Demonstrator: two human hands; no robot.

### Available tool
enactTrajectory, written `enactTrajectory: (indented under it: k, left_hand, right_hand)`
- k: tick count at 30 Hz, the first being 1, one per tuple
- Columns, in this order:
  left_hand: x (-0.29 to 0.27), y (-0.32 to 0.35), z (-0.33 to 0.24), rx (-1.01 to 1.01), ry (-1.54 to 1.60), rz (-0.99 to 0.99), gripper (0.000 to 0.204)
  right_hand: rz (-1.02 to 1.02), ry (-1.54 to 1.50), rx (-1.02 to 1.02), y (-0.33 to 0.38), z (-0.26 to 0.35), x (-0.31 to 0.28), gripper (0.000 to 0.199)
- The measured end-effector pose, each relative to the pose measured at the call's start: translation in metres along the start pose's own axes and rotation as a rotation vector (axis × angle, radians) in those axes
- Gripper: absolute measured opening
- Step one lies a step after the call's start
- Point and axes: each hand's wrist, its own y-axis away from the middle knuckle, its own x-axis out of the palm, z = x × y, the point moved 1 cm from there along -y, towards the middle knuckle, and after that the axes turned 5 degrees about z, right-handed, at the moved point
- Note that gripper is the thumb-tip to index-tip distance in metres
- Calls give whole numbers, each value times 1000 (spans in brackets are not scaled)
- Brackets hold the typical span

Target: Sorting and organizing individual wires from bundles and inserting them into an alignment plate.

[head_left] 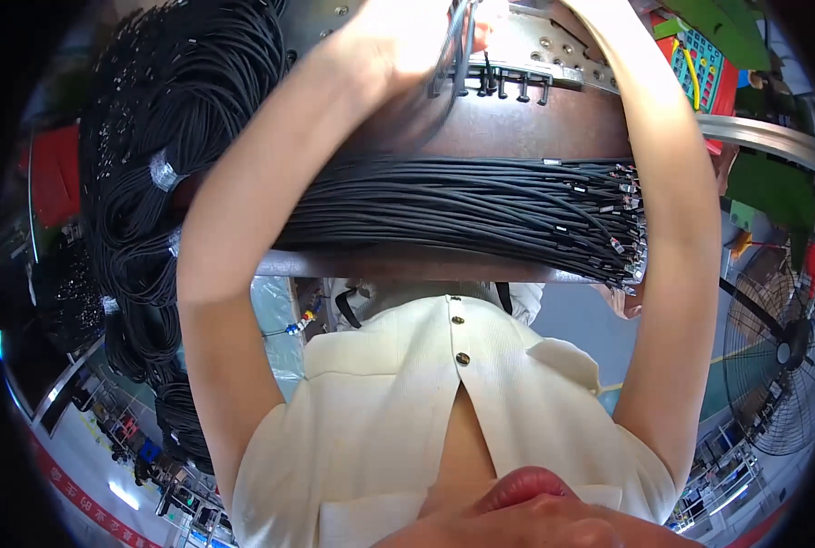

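At the top edge, my left hand (pixel 418 38) is very bright and partly cut off. Its fingers look closed around a few thin black cables (pixel 460 64), whose lower ends hang down blurred. Just below that hand, a metal fixture (pixel 554 68) carries a row of small black pegs (pixel 524 89). My right forearm (pixel 659 119) reaches up past the fixture's right side, and its hand lies beyond the top edge. Between my forearms, a thick bundle of black cables (pixel 426 205) stretches across the brown work surface (pixel 545 128), its connector ends (pixel 625 224) toward the right.
Coiled black cables (pixel 188 100) hang in a large heap at left, tied with clear wrap (pixel 163 171). At upper right are a red and teal tray (pixel 700 68) and a curved metal rail (pixel 764 135). A black fan (pixel 782 352) stands at right. The surface's front edge (pixel 407 265) runs before my body.
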Motion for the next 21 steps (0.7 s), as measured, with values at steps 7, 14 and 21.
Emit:
enactTrajectory:
  k: [7,14,21]
  left_hand:
    - [-54,-32,3,49,-320,206,23]
    - [-43,-22,-8,233,-804,236,20]
    - [-58,-20,-34,938,-1746,154,25]
  right_hand:
    - [-35,123,-56,-10,-11,18,25]
    - [-78,296,-87,3,-22,9,27]
    - [4,176,-34,2,12,-8,30]
